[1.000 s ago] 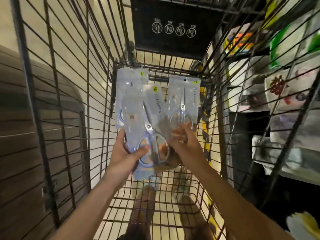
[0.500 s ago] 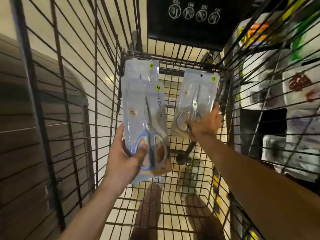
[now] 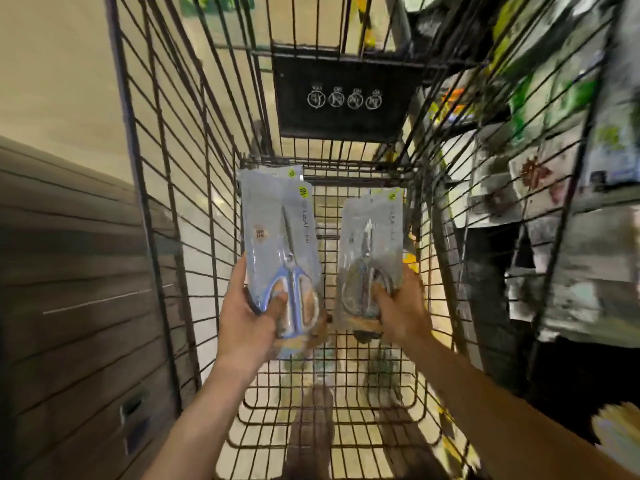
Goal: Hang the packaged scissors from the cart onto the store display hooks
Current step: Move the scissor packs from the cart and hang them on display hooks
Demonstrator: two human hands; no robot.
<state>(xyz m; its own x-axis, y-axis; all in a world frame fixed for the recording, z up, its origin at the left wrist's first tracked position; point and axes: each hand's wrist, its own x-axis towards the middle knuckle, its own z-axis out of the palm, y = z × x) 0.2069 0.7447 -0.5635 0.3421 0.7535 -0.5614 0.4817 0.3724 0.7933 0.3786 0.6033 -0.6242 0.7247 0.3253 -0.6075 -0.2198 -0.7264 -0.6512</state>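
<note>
Inside the wire shopping cart (image 3: 180, 188), the person is holding packaged scissors upright in both hands, handles down and hang-tab ends up, which is likely so the punched tops will be ready to slide onto display hooks. The left hand (image 3: 247, 323) is gripping a small stack of packs: the front one, the blue-handled scissors pack (image 3: 282, 258), is showing a blue and pale handle under the thumb, and the edge of at least one more pack is peeking out behind its top; the thumb is pressing across the front while the fingers are curling round the back. The right hand (image 3: 401, 311) is pinching a separate pack, the grey-handled scissors pack (image 3: 370, 258), at its lower end, thumb on the handle area and fingers behind. The two lots are being held just beside each other but apart, probably to keep the single pack free for hanging first. Both are hovering above the cart's mesh floor, not resting on it, and no further packs are showing on the wire below. A black warning placard (image 3: 346, 102) is hanging on the cart's far end. Through the bars on the right, store shelving with packaged goods (image 3: 568, 188) is blurring past; no hooks are clearly showing there. On the left, a dark slatted panel (image 3: 69, 271) is standing beside the cart, over a pale tiled floor.
</note>
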